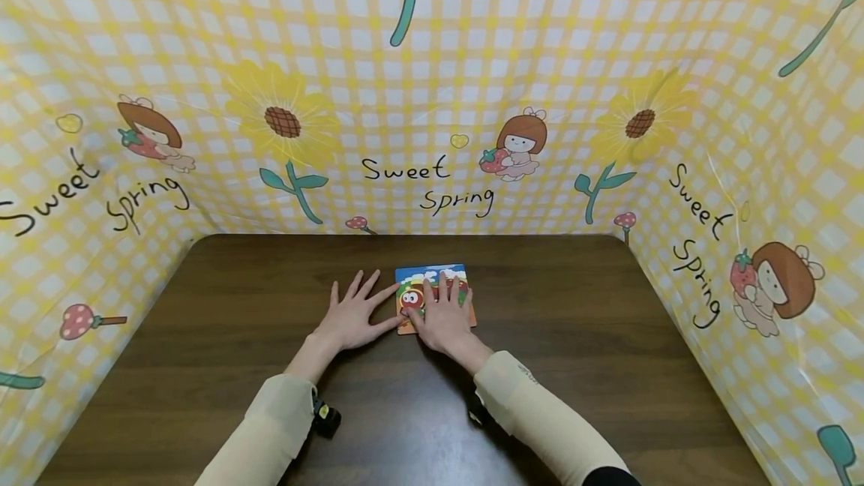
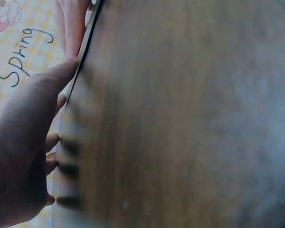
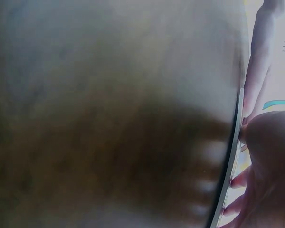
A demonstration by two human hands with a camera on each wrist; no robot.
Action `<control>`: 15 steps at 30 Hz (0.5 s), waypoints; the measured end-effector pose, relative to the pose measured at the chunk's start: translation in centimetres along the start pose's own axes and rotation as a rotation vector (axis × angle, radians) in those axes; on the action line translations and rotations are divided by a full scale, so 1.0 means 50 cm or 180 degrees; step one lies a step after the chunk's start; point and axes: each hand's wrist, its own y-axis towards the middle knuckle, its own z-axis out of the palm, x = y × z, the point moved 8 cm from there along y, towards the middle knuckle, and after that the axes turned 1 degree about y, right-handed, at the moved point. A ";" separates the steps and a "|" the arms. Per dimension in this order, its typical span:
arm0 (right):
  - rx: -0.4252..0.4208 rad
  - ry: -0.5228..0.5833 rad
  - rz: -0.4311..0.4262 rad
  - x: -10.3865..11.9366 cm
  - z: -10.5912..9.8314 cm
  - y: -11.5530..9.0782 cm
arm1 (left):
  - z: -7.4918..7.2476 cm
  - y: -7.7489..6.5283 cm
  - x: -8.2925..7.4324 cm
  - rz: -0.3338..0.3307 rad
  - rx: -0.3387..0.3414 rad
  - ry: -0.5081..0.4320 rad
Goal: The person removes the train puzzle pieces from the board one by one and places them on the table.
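Observation:
A thin, square picture board lies flat on the brown table, printed with a blue sky, white clouds and a round red cartoon face. Spread across its face is my right hand, fingers straight and pressing down, covering much of the picture. My left hand rests to the left with its fingers fanned out; thumb tip and index fingertip reach the board's left edge. From the left wrist, the board shows as a narrow edge beside the thumb. The right wrist view has the same slim edge under the right fingers.
The dark wooden table stretches around both hands. A yellow checked cloth with flowers and lettering hangs at the back and along both sides. A small black device sits at the left wrist.

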 end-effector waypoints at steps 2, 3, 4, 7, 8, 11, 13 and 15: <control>-0.0029 -0.0008 -0.0031 0.002 -0.005 -0.002 | -0.002 0.000 0.002 0.0012 -0.0007 -0.0003; -0.0028 -0.0030 -0.0046 0.002 -0.008 -0.004 | -0.004 -0.001 0.003 0.0017 -0.0009 -0.0004; -0.0027 -0.0047 -0.0063 0.002 -0.011 -0.006 | -0.005 -0.001 0.003 0.0022 -0.0005 0.0002; -0.0004 -0.0108 -0.0115 -0.001 -0.018 -0.012 | -0.009 -0.003 0.004 0.0036 0.0018 0.0052; 0.0014 -0.0129 -0.0130 -0.003 -0.019 -0.013 | -0.009 -0.003 0.004 0.0038 0.0033 0.0080; 0.0043 -0.0133 -0.0201 -0.010 -0.026 -0.018 | -0.009 -0.001 0.004 0.0033 0.0079 0.0155; 0.0070 -0.0098 -0.0290 -0.016 -0.031 -0.020 | -0.010 -0.001 0.004 0.0021 0.0106 0.0188; 0.0092 -0.0009 -0.0453 -0.021 -0.036 -0.022 | -0.012 -0.001 0.005 0.0010 0.0110 0.0213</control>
